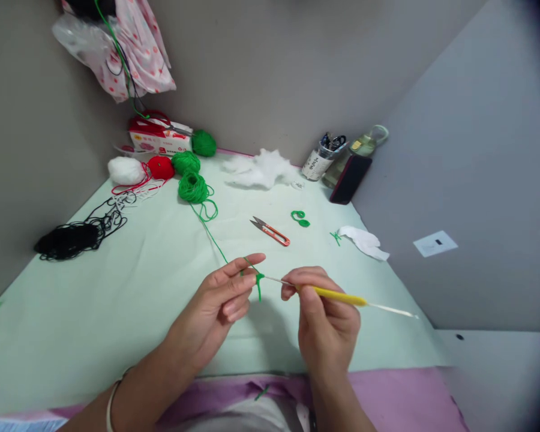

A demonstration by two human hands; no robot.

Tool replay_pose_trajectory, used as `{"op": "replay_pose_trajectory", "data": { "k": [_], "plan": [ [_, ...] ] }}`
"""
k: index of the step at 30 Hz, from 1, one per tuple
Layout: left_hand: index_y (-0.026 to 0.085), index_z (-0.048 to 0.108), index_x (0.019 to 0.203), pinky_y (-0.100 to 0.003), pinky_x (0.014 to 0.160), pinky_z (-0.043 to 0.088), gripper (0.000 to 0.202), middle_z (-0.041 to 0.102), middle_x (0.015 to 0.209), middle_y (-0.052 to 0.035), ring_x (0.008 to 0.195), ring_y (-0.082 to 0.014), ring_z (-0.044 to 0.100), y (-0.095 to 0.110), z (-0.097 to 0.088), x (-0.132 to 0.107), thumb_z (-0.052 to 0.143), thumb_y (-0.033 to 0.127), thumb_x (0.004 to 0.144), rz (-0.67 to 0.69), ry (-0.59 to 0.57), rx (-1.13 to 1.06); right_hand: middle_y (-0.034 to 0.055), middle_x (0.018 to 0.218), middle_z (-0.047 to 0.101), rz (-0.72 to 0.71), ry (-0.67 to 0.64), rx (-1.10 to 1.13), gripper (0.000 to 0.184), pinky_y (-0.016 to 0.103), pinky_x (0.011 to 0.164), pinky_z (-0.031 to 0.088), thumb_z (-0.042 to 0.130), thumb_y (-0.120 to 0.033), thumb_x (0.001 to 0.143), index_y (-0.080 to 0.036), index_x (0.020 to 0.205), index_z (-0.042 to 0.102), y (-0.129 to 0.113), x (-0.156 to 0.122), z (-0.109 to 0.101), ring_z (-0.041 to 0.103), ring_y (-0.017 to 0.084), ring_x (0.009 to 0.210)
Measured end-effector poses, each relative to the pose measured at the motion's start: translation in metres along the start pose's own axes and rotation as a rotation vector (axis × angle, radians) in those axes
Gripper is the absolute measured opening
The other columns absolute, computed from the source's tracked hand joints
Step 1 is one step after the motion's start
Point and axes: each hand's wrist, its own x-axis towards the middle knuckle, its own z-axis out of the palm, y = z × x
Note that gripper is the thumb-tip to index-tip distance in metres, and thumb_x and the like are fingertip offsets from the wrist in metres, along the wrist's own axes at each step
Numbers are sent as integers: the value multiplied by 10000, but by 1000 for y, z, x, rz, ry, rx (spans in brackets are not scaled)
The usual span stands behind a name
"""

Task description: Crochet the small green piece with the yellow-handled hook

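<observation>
Between the thumb and fingers of my left hand is pinched a small green crochet piece with a short tail hanging down. Green yarn runs over my left index finger from a loose green ball further back. My right hand grips a crochet hook by its yellow handle, like a pen. The hook's thin metal tip reaches left into the green piece; its other metal end points right. Behind my hands, thread snips with orange handles lie on the table.
White stuffing and a pen cup stand at the back, with a phone leaning on the right. Black yarn lies left; white yarn and red yarn sit behind it. A green coil and white tissue lie right.
</observation>
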Motion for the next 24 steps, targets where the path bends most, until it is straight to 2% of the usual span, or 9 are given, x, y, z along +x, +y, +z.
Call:
{"op": "replay_pose_trajectory", "data": {
  "k": [2, 6, 11, 13, 16, 20, 22, 24],
  "plan": [
    [186, 819, 1149, -168, 446, 286, 347, 611, 826, 36, 459, 17, 323, -1, 1, -1, 896, 219, 813, 57, 5, 77, 43, 860, 740, 78, -14, 130, 188, 326, 658, 575, 629, -226, 1039, -255, 995, 810, -1, 4, 3, 668, 170, 731],
    [225, 806, 1201, -214, 496, 348, 381, 655, 858, 25, 490, -21, 463, -3, 1, -2, 894, 290, 835, 141, 14, 256, 54, 952, 798, 106, -66, 160, 139, 322, 714, 600, 693, -240, 1009, -262, 1000, 830, 1, 5, 6, 704, 169, 801],
    [242, 809, 1213, -237, 511, 352, 368, 663, 868, 22, 495, -31, 453, 0, -3, -4, 869, 312, 857, 116, -36, 292, 63, 889, 791, 290, -65, 301, 219, 324, 649, 605, 671, -385, 1023, -209, 943, 774, 3, 9, -1, 704, 160, 670],
    [249, 811, 1214, -239, 512, 368, 369, 653, 865, 24, 508, -41, 456, 2, -4, -5, 868, 317, 856, 122, -35, 316, 58, 876, 784, 293, -77, 312, 250, 320, 641, 607, 641, -401, 1039, -204, 928, 748, 1, 11, -4, 708, 158, 656],
    [254, 807, 1225, -223, 510, 404, 375, 640, 860, 24, 544, -59, 469, 1, -4, -7, 863, 302, 857, 167, 23, 373, 57, 925, 785, 169, -108, 145, 233, 323, 682, 619, 546, -307, 1087, -221, 1003, 746, -4, 7, -6, 733, 164, 715],
    [271, 777, 1270, -185, 491, 426, 454, 636, 864, 35, 549, -55, 489, -4, -2, -7, 881, 242, 830, 227, 97, 360, 79, 1044, 788, -217, -232, -330, 289, 339, 776, 624, 567, -129, 1037, -268, 1217, 745, -3, -7, -6, 760, 209, 925],
    [260, 756, 1300, -170, 465, 400, 503, 622, 823, 48, 503, -34, 453, -5, -1, -7, 900, 262, 818, 153, 55, 249, 95, 1125, 776, -345, -248, -494, 348, 335, 796, 624, 614, -102, 1006, -290, 1266, 751, -1, -12, -5, 752, 219, 995],
    [215, 760, 1287, -150, 438, 346, 492, 554, 716, 73, 459, -12, 364, -4, -1, -6, 904, 279, 821, 31, -6, 111, 91, 1143, 762, -323, -198, -470, 354, 334, 801, 621, 620, -100, 1007, -305, 1260, 761, 1, -13, -4, 742, 211, 994]
  ]
}}
